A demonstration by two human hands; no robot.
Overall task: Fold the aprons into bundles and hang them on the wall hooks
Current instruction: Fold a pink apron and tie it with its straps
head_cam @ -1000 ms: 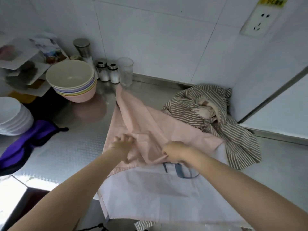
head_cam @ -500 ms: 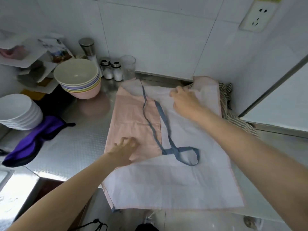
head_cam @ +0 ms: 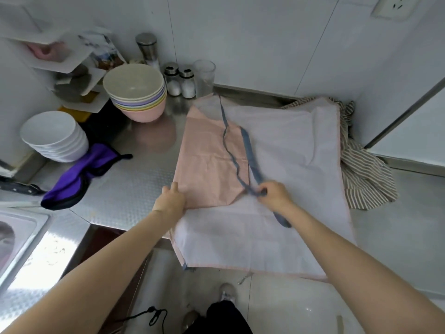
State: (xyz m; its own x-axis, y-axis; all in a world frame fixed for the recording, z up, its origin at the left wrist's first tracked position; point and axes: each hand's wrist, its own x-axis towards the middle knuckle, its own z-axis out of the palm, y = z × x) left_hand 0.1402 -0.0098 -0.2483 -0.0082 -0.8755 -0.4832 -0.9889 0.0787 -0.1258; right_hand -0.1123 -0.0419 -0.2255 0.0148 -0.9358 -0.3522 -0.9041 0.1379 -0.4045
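A pink apron [head_cam: 284,165] lies spread on the steel counter [head_cam: 134,189], pale underside up, with a pink flap folded over its left part and its lower end hanging past the counter's front edge. My left hand [head_cam: 171,200] holds the apron's left edge at the flap's lower corner. My right hand [head_cam: 273,195] pinches the blue strap [head_cam: 249,153] that runs across the middle of the cloth. A striped brown apron [head_cam: 366,174] lies crumpled at the back right, partly under the pink one. No wall hooks are in view.
Stacked coloured bowls [head_cam: 137,92], white bowls [head_cam: 54,136], shakers [head_cam: 179,79] and a glass [head_cam: 204,77] stand at the back left. A purple cloth [head_cam: 79,177] lies left of the apron. A sink [head_cam: 16,237] is at the lower left, a white appliance [head_cam: 414,131] at the right.
My right hand came back from the apron's far edge to the middle and took hold of the blue strap. My left hand shifted slightly left to the apron's edge.
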